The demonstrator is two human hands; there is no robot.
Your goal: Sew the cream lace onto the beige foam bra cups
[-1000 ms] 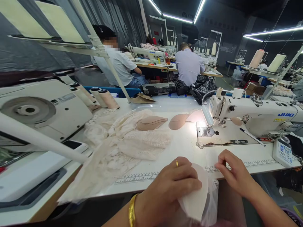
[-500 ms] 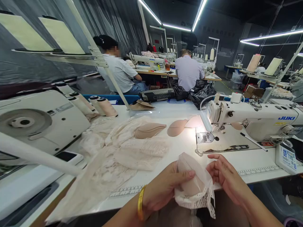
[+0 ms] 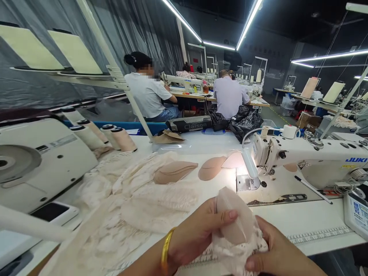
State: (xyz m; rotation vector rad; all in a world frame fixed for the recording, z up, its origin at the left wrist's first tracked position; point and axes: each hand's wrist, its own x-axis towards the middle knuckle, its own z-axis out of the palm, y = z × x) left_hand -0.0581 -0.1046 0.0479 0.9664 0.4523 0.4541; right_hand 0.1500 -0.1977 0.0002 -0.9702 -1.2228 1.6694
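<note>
Between my hands, in front of the table's near edge, is a beige bra cup point(image 3: 234, 218) covered by sheer mesh with a pale lace edge point(image 3: 230, 251). My left hand point(image 3: 201, 230) is closed on the cup, thumb across its front and the fingers behind it hidden. At the cup's right side, my right hand point(image 3: 273, 247) pinches the lace, thumb in front. Loose cream lace fabric point(image 3: 129, 207) spreads over the table to the left. On and beside it lie beige foam cups point(image 3: 175, 171) and another single cup point(image 3: 212, 168).
A white JUKI sewing machine point(image 3: 313, 153) stands to the right with its lamp point(image 3: 249, 163) lit. Black thread snips point(image 3: 293, 197) and a pen point(image 3: 313, 189) lie by its bed. Thread cones point(image 3: 123, 138) and another machine point(image 3: 43, 157) are at left. Two people sit at machines beyond.
My right hand has moved in from beside the cup and closed on the lace, which is now gathered up. The left hand keeps its hold. The camera view has shifted slightly.
</note>
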